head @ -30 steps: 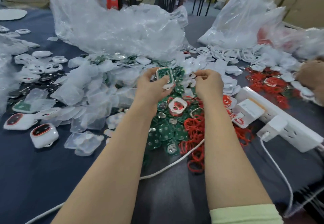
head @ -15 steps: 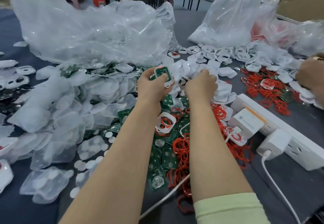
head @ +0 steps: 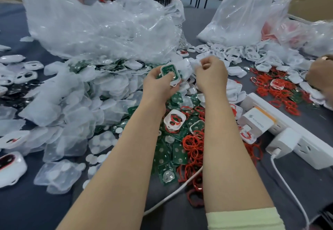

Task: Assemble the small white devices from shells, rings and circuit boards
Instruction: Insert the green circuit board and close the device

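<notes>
My left hand (head: 158, 85) grips a white shell with a green circuit board (head: 169, 72) set in it, thumb on the board. My right hand (head: 211, 75) hovers just right of it with its fingers curled and pinches what looks like a white shell piece (head: 195, 65) from the heap of white shells (head: 234, 55). Under my forearms lie loose green circuit boards (head: 173, 152) and red rings (head: 193, 145). A white shell holding a red ring (head: 175, 120) rests on the boards.
A large clear plastic bag (head: 108, 24) and translucent plastic pads (head: 72, 103) fill the left. A white power strip (head: 292, 130) with a charger (head: 257, 120) lies at the right. Another person's hand (head: 320, 78) works at the right edge. Finished devices (head: 10, 168) sit at the near left.
My right hand dipped into the white shell heap and has lifted a little with its fingers curled. My left hand keeps hold of the shell with the board. The view has shifted left.
</notes>
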Available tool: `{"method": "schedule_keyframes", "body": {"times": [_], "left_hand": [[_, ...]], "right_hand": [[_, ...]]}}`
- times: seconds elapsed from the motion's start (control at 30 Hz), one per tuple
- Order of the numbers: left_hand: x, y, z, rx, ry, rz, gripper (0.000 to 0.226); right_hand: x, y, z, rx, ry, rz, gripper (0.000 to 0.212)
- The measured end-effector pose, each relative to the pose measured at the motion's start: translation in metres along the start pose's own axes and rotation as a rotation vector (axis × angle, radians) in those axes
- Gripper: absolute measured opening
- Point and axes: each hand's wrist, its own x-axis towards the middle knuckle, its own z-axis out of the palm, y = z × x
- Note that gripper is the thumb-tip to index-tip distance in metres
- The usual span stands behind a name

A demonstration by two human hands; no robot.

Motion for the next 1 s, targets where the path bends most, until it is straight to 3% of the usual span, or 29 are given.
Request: {"method": "schedule_keyframes", "body": {"times": [0.1,0.2,0.4,0.5,0.7,0.9,1.0], "left_hand": [[-0.01,0.01,-0.02,0.034,0.028,0.028,0.02],[-0.024,0.02,-0.051,0.081,0.058,0.045,0.028],[-0.058,0.031,-0.12,0.101,0.139,0.081,0.018],[-0.068,0.031,-0.147,0.115,0.163,0.099,0.022],[-0.076,0.033,-0.165,0.089,0.135,0.104,0.015],[-0.067,0.033,-0.165,0.06,0.161,0.096,0.015],[-0.063,0.03,-0.164,0.06,0.163,0.066,0.029]], "right_hand": [[-0.021,-0.015,0.005,0.309,-0.091,-0.036,0.004],[-0.046,-0.023,0.019,0.511,-0.245,0.02,0.005],[-0.099,-0.034,0.054,0.682,-0.398,0.13,0.017],[-0.121,-0.037,0.069,0.768,-0.443,0.158,0.009],[-0.138,-0.036,0.082,0.856,-0.5,0.134,0.032],[-0.136,-0.032,0.087,0.725,-0.475,0.029,0.019],[-0.135,-0.03,0.09,0.651,-0.439,-0.009,0.015]]}}
